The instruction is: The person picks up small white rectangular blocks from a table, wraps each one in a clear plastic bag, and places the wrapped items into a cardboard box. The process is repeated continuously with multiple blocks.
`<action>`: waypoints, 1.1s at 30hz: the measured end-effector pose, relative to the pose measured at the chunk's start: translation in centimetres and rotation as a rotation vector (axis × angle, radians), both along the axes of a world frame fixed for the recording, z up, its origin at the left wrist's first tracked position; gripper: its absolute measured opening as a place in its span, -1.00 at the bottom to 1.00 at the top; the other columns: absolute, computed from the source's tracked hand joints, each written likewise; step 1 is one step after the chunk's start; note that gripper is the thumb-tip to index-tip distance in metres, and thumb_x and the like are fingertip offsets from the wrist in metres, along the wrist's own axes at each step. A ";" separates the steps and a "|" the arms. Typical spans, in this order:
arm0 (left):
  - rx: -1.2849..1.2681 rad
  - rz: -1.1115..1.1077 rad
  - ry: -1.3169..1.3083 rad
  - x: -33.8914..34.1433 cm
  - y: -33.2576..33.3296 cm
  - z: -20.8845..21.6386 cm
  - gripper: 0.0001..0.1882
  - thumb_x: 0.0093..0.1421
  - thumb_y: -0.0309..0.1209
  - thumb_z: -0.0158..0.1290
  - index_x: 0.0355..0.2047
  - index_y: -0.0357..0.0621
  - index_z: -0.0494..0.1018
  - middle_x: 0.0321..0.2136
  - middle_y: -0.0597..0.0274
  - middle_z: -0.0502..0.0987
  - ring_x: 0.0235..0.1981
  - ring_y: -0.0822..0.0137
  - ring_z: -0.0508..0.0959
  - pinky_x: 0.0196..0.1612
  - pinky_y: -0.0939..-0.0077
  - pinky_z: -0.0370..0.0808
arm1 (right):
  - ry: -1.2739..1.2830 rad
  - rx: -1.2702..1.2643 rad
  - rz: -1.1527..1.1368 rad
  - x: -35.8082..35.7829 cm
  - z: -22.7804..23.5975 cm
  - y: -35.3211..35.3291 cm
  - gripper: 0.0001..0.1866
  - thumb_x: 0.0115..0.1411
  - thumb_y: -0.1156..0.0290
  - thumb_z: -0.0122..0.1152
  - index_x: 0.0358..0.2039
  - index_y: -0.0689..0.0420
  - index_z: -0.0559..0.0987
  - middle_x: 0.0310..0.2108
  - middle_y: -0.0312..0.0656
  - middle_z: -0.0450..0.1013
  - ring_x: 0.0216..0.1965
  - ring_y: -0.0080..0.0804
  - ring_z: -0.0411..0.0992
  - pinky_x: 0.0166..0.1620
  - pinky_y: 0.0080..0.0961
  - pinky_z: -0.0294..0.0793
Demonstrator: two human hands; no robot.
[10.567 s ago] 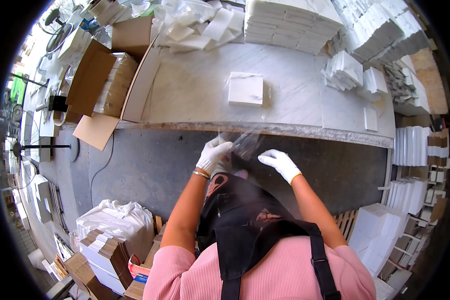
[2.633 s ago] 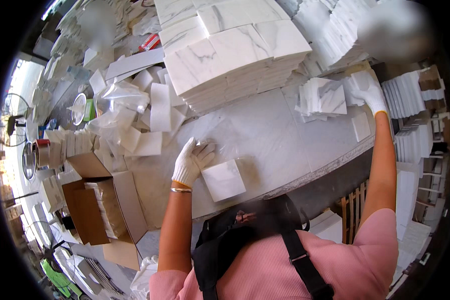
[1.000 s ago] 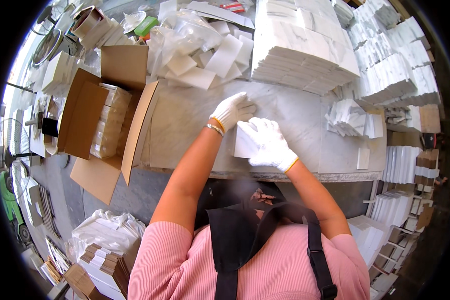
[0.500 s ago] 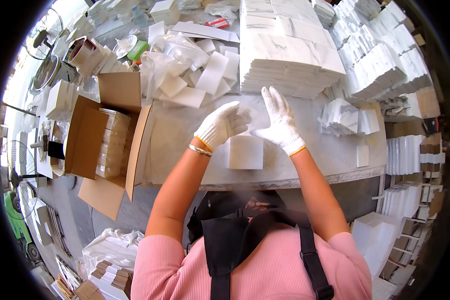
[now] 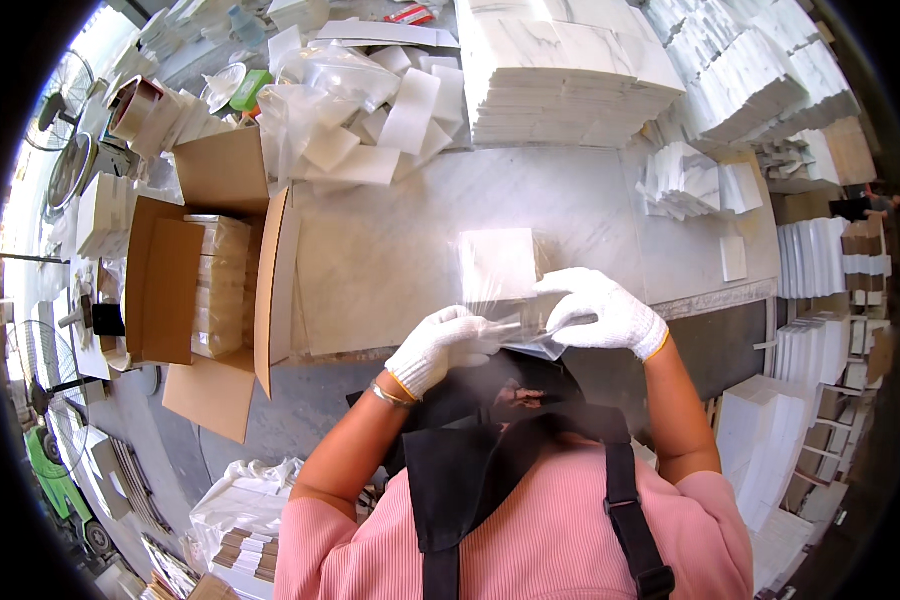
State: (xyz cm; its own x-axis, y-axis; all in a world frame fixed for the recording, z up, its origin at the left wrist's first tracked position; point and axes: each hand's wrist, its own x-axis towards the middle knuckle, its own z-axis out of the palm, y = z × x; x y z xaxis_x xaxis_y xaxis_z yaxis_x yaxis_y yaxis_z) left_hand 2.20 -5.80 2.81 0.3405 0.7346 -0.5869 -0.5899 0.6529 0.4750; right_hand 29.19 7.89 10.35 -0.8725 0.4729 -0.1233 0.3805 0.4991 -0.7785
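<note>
A square white tile (image 5: 497, 262) lies near the front edge of the worktable, with clear plastic film around it. The loose near end of this clear plastic bag (image 5: 536, 345) reaches toward me over the table's edge. My left hand (image 5: 440, 348), in a white knit glove, is closed on the bag's left side. On the other side, my gloved right hand (image 5: 605, 318) pinches the film between thumb and fingers, near the tile's lower right corner. Whether one tile or several lie inside, I cannot tell.
An open cardboard carton (image 5: 175, 290) holding wrapped packs stands at the left. Plastic bags and white sheets (image 5: 355, 120) lie in a heap beyond it. Stacked marble tiles (image 5: 560, 80) rise at the back, with a smaller pile (image 5: 685, 180) and a single narrow piece (image 5: 733, 258) to the right.
Both hands have come down toward me from above and beyond the tile. They were open with fingers spread; now they grip the bag's near end. The whole view has shifted slightly.
</note>
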 end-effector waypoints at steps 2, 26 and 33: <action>-0.035 -0.081 0.137 -0.1 -0.6 -1.4 -0.72 0.31 -0.20 0.18 -0.13 -0.12 0.52 -0.12 0.16 0.66 -0.17 0.33 0.66 -0.11 0.42 0.62 | -0.100 -0.193 -0.032 1.1 -0.7 -1.0 -0.72 0.18 0.15 0.39 -0.33 0.12 0.75 0.12 -0.08 0.55 0.16 -0.17 0.46 0.22 -0.24 0.39; 0.136 -0.293 0.530 -1.3 -0.1 -3.5 -0.64 0.35 -0.13 0.16 -0.20 -0.23 0.63 -0.36 0.35 0.65 -0.40 0.57 0.57 -0.32 0.65 0.50 | 0.019 -0.621 -0.704 0.4 -10.9 -5.5 -0.23 0.16 0.40 0.44 0.36 0.23 0.35 -0.33 -0.20 0.58 -0.30 -0.47 0.56 -0.18 -0.50 0.57; 0.119 -0.322 0.627 -0.8 0.3 -3.0 -0.64 0.32 -0.11 0.13 -0.30 -0.18 0.62 -0.46 0.34 0.63 -0.46 0.54 0.56 -0.39 0.63 0.50 | -0.123 0.277 -0.665 0.1 -1.7 -0.8 -0.37 0.09 0.35 0.49 0.20 0.09 0.54 -0.06 -0.11 0.59 -0.06 -0.29 0.59 0.03 -0.37 0.57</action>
